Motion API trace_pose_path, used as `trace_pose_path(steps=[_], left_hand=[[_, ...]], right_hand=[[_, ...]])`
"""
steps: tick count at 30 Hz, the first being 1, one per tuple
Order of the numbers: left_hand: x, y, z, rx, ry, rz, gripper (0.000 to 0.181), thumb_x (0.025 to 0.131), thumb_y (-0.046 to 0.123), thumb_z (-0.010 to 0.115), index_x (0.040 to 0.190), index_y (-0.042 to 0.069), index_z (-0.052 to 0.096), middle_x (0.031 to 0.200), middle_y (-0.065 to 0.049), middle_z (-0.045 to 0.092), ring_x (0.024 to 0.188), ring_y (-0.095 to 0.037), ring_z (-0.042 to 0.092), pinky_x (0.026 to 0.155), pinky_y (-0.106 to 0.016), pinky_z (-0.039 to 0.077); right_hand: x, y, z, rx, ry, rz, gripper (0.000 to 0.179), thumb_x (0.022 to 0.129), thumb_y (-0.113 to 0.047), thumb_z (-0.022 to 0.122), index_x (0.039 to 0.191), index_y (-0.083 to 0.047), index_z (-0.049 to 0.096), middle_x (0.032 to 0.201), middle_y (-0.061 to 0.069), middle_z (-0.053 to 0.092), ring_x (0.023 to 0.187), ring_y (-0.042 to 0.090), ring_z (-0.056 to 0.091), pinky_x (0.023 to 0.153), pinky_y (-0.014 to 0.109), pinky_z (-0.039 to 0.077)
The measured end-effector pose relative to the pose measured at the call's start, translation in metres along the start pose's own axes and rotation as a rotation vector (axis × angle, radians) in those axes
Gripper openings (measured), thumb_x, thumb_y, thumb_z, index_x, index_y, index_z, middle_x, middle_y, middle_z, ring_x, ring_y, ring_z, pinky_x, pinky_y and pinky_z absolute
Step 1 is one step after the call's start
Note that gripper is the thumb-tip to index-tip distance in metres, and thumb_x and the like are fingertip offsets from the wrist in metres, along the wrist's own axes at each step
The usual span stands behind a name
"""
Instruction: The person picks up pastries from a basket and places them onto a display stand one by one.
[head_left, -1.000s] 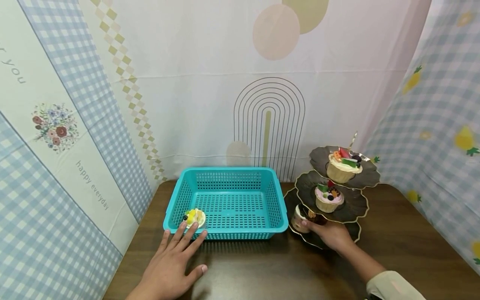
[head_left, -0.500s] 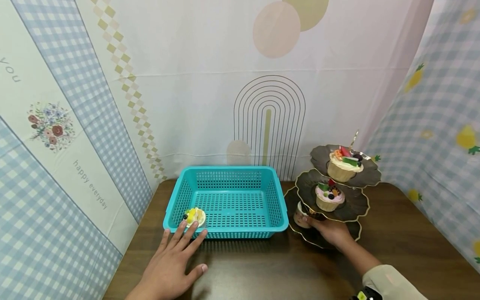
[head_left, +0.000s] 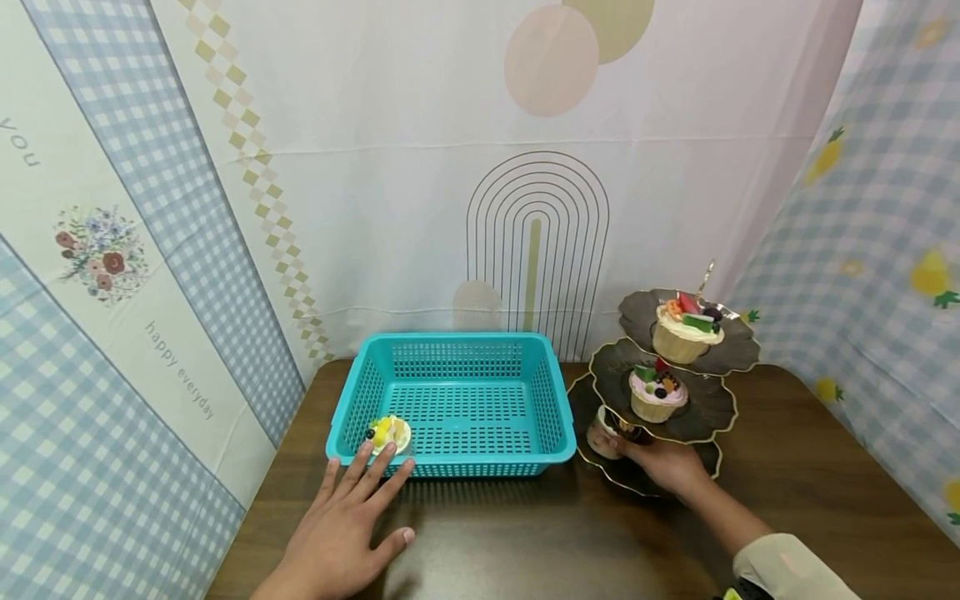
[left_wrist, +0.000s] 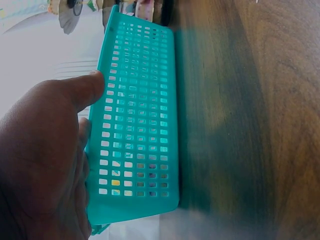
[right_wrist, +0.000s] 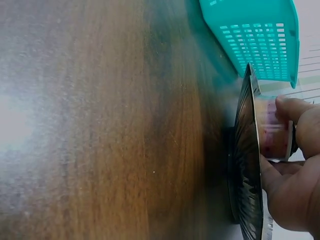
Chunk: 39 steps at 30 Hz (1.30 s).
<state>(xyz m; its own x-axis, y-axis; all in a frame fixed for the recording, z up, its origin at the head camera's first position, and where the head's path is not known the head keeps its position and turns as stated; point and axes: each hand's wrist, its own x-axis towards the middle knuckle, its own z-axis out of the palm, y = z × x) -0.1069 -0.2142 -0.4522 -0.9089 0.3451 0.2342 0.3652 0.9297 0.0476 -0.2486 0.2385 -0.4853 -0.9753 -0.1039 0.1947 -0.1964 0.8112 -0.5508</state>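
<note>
My right hand reaches in over the bottom tier of a three-tier cake stand and grips a small round layered cake, white on top with brownish-pink sides. Thumb and fingers hold the cake's sides, close over the tier's plate. The upper tiers hide part of its topping. My left hand lies palm down with spread fingers, its fingertips over the front rim of a turquoise plastic basket. Just past those fingertips, inside the basket, sits a cream-topped cake with yellow fruit.
A cream-topped fruit cupcake stands on the top tier and a pink-topped one on the middle tier. Both overhang my right hand. The wooden table ends at a hanging cloth backdrop.
The right hand has shifted the layered cake slightly right, farther in over the bottom tier. The left hand and the basket stay where they were.
</note>
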Motion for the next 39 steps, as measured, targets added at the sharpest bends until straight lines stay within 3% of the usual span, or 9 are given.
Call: trace_pose_path(steps=[7, 12, 15, 18, 20, 24, 27, 31, 39], left_hand=[[0.0, 0.0, 0.0, -0.002, 0.006, 0.004, 0.072, 0.089, 0.07, 0.033, 0.15, 0.038, 0.014, 0.156, 0.01, 0.001, 0.142, -0.023, 0.003, 0.11, -0.057, 0.006], [-0.001, -0.001, 0.0, -0.001, 0.005, -0.002, 0.072, 0.089, 0.07, 0.033, 0.15, 0.038, 0.013, 0.156, 0.011, 0.001, 0.142, -0.02, -0.001, 0.11, -0.056, 0.005], [-0.001, -0.001, -0.001, 0.001, 0.006, 0.001, 0.072, 0.089, 0.07, 0.033, 0.15, 0.038, 0.013, 0.156, 0.01, 0.001, 0.142, -0.021, 0.0, 0.11, -0.056, 0.005], [-0.001, 0.0, -0.001, 0.002, 0.007, 0.004, 0.072, 0.089, 0.07, 0.034, 0.15, 0.037, 0.013, 0.156, 0.01, 0.001, 0.142, -0.022, 0.001, 0.11, -0.056, 0.005], [-0.001, 0.0, -0.001, 0.006, 0.016, 0.008, 0.072, 0.089, 0.07, 0.034, 0.15, 0.037, 0.014, 0.157, 0.009, 0.003, 0.142, -0.023, 0.004, 0.11, -0.056, 0.006], [-0.001, 0.0, -0.001, 0.009, 0.038, 0.015, 0.072, 0.089, 0.069, 0.035, 0.15, 0.037, 0.016, 0.156, 0.009, 0.005, 0.142, -0.025, 0.009, 0.11, -0.056, 0.007], [-0.001, 0.0, 0.0, 0.007, 0.045, 0.017, 0.071, 0.089, 0.069, 0.035, 0.15, 0.037, 0.017, 0.156, 0.009, 0.006, 0.142, -0.025, 0.01, 0.11, -0.056, 0.008], [-0.001, 0.0, 0.0, 0.006, 0.04, 0.017, 0.072, 0.089, 0.07, 0.034, 0.15, 0.036, 0.018, 0.156, 0.009, 0.005, 0.142, -0.025, 0.009, 0.11, -0.056, 0.007], [-0.001, 0.001, -0.001, 0.02, 0.038, 0.016, 0.072, 0.089, 0.07, 0.034, 0.15, 0.037, 0.016, 0.156, 0.008, 0.006, 0.142, -0.025, 0.01, 0.11, -0.056, 0.008]], right_hand=[[-0.009, -0.001, -0.008, -0.007, 0.069, -0.042, 0.054, 0.08, -0.037, 0.072, 0.114, 0.005, 0.061, 0.113, 0.025, 0.061, 0.104, 0.044, 0.055, 0.083, 0.054, 0.045], [-0.017, -0.007, -0.018, 0.036, 0.055, 0.049, 0.047, 0.08, -0.039, 0.072, 0.106, 0.001, 0.066, 0.102, 0.021, 0.066, 0.096, 0.039, 0.059, 0.08, 0.05, 0.047], [-0.021, -0.014, -0.022, 0.125, -0.003, 0.089, 0.034, 0.083, -0.033, 0.071, 0.097, -0.002, 0.068, 0.084, 0.012, 0.069, 0.081, 0.027, 0.062, 0.072, 0.039, 0.049], [-0.024, -0.022, -0.024, 0.238, -0.095, 0.105, 0.03, 0.085, -0.026, 0.07, 0.1, 0.0, 0.067, 0.083, 0.006, 0.068, 0.074, 0.015, 0.063, 0.067, 0.028, 0.049], [-0.026, -0.027, -0.024, 0.322, -0.158, 0.131, 0.037, 0.086, -0.025, 0.069, 0.109, 0.003, 0.063, 0.092, 0.008, 0.069, 0.078, 0.014, 0.064, 0.067, 0.026, 0.051], [-0.029, -0.036, -0.024, 0.513, -0.302, 0.164, 0.046, 0.089, -0.024, 0.065, 0.118, 0.01, 0.056, 0.101, 0.016, 0.067, 0.085, 0.025, 0.067, 0.071, 0.034, 0.055], [-0.029, -0.041, -0.025, 0.588, -0.398, 0.109, 0.049, 0.09, -0.024, 0.064, 0.122, 0.012, 0.053, 0.1, 0.019, 0.067, 0.089, 0.034, 0.065, 0.072, 0.038, 0.056], [-0.029, -0.047, -0.027, 0.559, -0.465, -0.023, 0.049, 0.09, -0.027, 0.065, 0.124, 0.008, 0.054, 0.098, 0.014, 0.067, 0.089, 0.035, 0.064, 0.07, 0.037, 0.056], [-0.024, -0.072, -0.031, 0.561, -0.478, -0.153, 0.043, 0.09, -0.029, 0.065, 0.123, -0.003, 0.057, 0.102, 0.007, 0.068, 0.088, 0.027, 0.066, 0.072, 0.038, 0.055]])
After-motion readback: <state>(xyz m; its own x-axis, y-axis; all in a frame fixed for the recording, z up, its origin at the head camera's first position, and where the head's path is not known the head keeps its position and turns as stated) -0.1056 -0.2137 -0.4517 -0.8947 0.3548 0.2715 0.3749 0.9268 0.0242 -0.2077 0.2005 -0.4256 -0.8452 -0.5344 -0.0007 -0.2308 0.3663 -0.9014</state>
